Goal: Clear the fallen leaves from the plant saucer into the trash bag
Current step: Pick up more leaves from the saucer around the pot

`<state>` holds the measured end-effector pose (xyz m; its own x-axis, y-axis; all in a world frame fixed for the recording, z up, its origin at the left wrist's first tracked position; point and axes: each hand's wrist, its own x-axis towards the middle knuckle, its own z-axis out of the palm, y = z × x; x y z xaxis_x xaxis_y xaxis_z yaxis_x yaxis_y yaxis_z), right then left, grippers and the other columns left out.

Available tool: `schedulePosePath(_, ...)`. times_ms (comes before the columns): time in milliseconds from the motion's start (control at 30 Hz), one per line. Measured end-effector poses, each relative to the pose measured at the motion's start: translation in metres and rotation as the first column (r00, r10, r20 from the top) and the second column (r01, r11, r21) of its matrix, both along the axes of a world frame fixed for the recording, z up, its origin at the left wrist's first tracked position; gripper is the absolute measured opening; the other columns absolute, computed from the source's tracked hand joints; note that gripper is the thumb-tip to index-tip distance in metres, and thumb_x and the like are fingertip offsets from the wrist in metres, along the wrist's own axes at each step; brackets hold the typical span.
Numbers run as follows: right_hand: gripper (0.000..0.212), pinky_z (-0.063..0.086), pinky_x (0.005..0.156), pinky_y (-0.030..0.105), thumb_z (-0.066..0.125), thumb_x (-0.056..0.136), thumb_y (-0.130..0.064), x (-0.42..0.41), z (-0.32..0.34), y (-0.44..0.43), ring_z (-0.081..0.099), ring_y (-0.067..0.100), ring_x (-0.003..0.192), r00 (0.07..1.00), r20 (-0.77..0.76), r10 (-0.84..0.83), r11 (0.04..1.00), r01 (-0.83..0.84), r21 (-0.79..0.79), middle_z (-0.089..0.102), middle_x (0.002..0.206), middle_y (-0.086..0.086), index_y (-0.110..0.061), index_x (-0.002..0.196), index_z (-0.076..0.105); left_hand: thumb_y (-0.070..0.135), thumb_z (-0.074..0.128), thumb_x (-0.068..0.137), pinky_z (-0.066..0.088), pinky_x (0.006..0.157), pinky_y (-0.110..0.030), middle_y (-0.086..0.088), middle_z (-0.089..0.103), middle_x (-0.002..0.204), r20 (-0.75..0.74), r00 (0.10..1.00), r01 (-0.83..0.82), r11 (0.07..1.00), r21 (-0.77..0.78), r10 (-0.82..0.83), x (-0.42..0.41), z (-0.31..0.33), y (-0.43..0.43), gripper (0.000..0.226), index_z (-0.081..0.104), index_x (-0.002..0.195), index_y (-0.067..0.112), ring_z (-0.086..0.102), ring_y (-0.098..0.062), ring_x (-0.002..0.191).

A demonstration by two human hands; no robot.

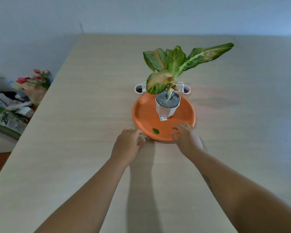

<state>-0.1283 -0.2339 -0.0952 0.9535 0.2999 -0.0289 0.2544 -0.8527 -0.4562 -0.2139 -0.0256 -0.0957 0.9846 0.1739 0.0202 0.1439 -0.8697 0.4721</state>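
Observation:
An orange plant saucer sits in the middle of a beige table. A white pot with a green, variegated plant stands on it. One small green leaf lies on the saucer near its front rim. My left hand rests at the saucer's front-left rim, fingers loosely bent and touching the edge. My right hand lies over the front-right rim with its fingers curled onto the saucer. No trash bag is in view.
A white holder with round openings stands just behind the saucer. Off the table's left edge lie a bunch of red tulips and cluttered packages. A pale wall runs behind the table.

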Motion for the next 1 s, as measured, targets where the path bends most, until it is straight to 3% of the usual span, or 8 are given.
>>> schedulePosePath(200, 0.019, 0.043, 0.088, 0.039, 0.059, 0.085, -0.023, 0.03, -0.021, -0.007, 0.055, 0.028, 0.1, 0.997, -0.017, 0.069, 0.997, -0.069, -0.017, 0.064, 0.104, 0.004, -0.016, 0.102, 0.066, 0.032, 0.065, 0.085, 0.045, 0.081, -0.037, 0.004, 0.068, 0.101, -0.03, 0.999, 0.043, 0.996, 0.072, -0.041, 0.059, -0.019, -0.023, 0.022, 0.066, 0.105, 0.022, 0.055, -0.026, 0.101)
schedulePosePath(333, 0.018, 0.041, 0.088, 0.038, 0.061, 0.084, -0.026, 0.04, -0.031, -0.009, 0.055, 0.027, 0.095, 0.995, -0.006, 0.101, 0.995, -0.102, -0.022, 0.064, 0.099, 0.003, -0.016, 0.097, 0.067, 0.04, 0.063, 0.086, 0.027, 0.087, -0.037, 0.011, 0.064, 0.111, -0.136, 0.991, 0.021, 0.989, 0.145, -0.002, 0.082, -0.026, -0.036, 0.027, 0.062, 0.112, 0.031, 0.045, -0.021, 0.114)
schedulePosePath(467, 0.015, 0.042, 0.086, 0.037, 0.062, 0.085, -0.03, 0.046, -0.039, -0.015, 0.055, 0.025, 0.089, 0.99, 0.002, 0.143, 0.99, -0.143, 0.018, 0.063, 0.091, 0.001, -0.016, 0.09, 0.067, 0.04, 0.067, 0.083, 0.026, 0.091, -0.038, 0.008, 0.061, 0.114, -0.252, 0.967, 0.01, 0.99, 0.138, 0.025, 0.099, -0.029, -0.039, 0.028, 0.062, 0.109, 0.03, 0.044, -0.023, 0.117)
schedulePosePath(600, 0.013, 0.04, 0.088, 0.034, 0.06, 0.086, -0.029, 0.045, -0.044, -0.014, 0.054, 0.023, 0.088, 0.991, 0.002, 0.137, 0.99, -0.137, 0.04, 0.061, 0.09, -0.001, -0.018, 0.089, 0.067, 0.033, 0.064, 0.087, 0.023, 0.088, -0.034, 0.007, 0.067, 0.104, -0.283, 0.959, 0.019, 0.999, 0.047, -0.005, 0.105, -0.036, -0.036, 0.009, 0.066, 0.094, 0.029, 0.044, -0.021, 0.115)
schedulePosePath(700, 0.015, 0.039, 0.09, 0.035, 0.061, 0.085, -0.029, 0.049, -0.044, -0.009, 0.053, 0.023, 0.094, 0.989, -0.033, 0.144, 0.989, -0.143, 0.036, 0.062, 0.096, -0.001, -0.019, 0.095, 0.067, 0.032, 0.064, 0.088, 0.025, 0.087, -0.033, 0.007, 0.069, 0.102, -0.238, 0.971, 0.017, 1.0, 0.009, -0.014, 0.104, -0.033, -0.033, 0.008, 0.067, 0.092, 0.026, 0.046, -0.02, 0.111)
schedulePosePath(833, 0.021, 0.044, 0.092, 0.042, 0.063, 0.085, -0.024, 0.059, -0.038, 0.001, 0.053, 0.027, 0.104, 0.985, -0.08, 0.154, 0.986, -0.148, 0.073, 0.063, 0.108, 0.004, -0.016, 0.104, 0.066, 0.031, 0.069, 0.084, 0.043, 0.086, -0.036, 0.008, 0.071, 0.092, -0.086, 0.987, -0.143, 0.987, -0.067, 0.137, 0.09, -0.013, -0.02, 0.006, 0.07, 0.086, 0.025, 0.057, -0.02, 0.096)
schedulePosePath(933, 0.023, 0.045, 0.092, 0.044, 0.064, 0.084, -0.022, 0.059, -0.035, 0.013, 0.054, 0.029, 0.106, 0.981, -0.113, 0.156, 0.985, -0.145, 0.099, 0.064, 0.111, 0.006, -0.015, 0.106, 0.067, 0.026, 0.071, 0.082, 0.051, 0.078, -0.039, 0.004, 0.069, 0.079, -0.094, 0.961, -0.274, 0.941, -0.2, 0.26, 0.069, -0.006, 0.001, 0.006, 0.068, 0.078, 0.022, 0.061, -0.022, 0.081)
schedulePosePath(1000, 0.023, 0.046, 0.091, 0.044, 0.065, 0.084, -0.021, 0.055, -0.034, 0.024, 0.055, 0.029, 0.105, 0.977, -0.117, 0.18, 0.981, -0.169, 0.098, 0.065, 0.109, 0.007, -0.015, 0.106, 0.067, 0.021, 0.067, 0.086, 0.049, 0.072, -0.033, -0.001, 0.067, 0.079, -0.125, 0.933, -0.36, 0.893, -0.269, 0.339, 0.049, -0.002, 0.015, 0.006, 0.066, 0.08, 0.019, 0.059, -0.022, 0.076)
